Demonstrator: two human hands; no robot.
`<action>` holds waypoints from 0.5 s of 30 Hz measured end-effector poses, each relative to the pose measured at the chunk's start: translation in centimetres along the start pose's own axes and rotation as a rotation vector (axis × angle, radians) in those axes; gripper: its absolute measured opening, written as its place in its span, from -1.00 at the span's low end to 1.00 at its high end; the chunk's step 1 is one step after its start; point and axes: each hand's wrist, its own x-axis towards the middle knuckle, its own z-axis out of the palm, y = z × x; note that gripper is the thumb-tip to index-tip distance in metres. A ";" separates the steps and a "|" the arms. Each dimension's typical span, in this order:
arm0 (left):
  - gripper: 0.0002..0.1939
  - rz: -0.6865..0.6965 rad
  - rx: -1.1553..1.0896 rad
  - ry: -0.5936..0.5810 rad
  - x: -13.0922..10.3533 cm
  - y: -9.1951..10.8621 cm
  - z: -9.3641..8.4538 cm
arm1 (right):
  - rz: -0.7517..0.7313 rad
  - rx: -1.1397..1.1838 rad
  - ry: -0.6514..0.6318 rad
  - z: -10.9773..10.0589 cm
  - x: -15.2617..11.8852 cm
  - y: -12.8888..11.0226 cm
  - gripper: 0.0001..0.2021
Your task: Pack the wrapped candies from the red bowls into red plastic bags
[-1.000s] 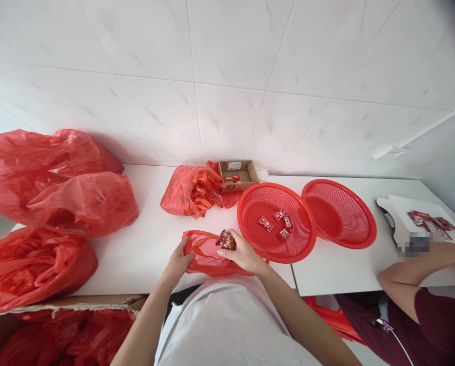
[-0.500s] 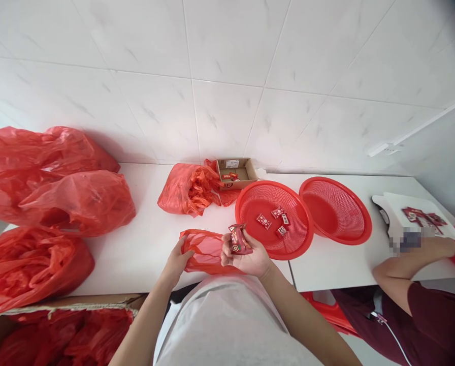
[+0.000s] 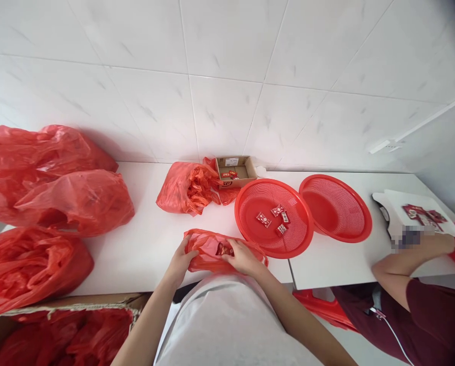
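Observation:
My left hand [image 3: 179, 262] pinches the left rim of a thin red plastic bag [image 3: 204, 260], thumb on the near side. The bag lies on the table's front edge with its mouth spread. At the right part of that mouth my right hand [image 3: 245, 257] is closed, palm turned down. Small dark-red printed packets [image 3: 223, 249] show at its fingertips, inside the bag's opening; I cannot tell how many. Just beyond my right hand stands a red mesh basket [image 3: 245, 236] with several small red-and-white packets [image 3: 278, 210] on its floor.
Another red basket [image 3: 355, 231] stands to the right. A small cardboard box [image 3: 246, 173] and a stuffed red bag [image 3: 174, 188] are at the back. Big red bags [image 3: 78, 198] fill the left, above an open carton [image 3: 75, 301]. At right, a person's arm [image 3: 398, 267] rests by a white tray [image 3: 397, 203].
My right hand has turned over from palm up and lowered the packets into the bag's mouth. My left hand keeps its hold on the rim.

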 end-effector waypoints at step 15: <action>-0.26 0.032 0.181 -0.039 -1.2 1.1 0.3 | 0.359 -0.103 0.391 -7.7 6.0 9.4 -0.61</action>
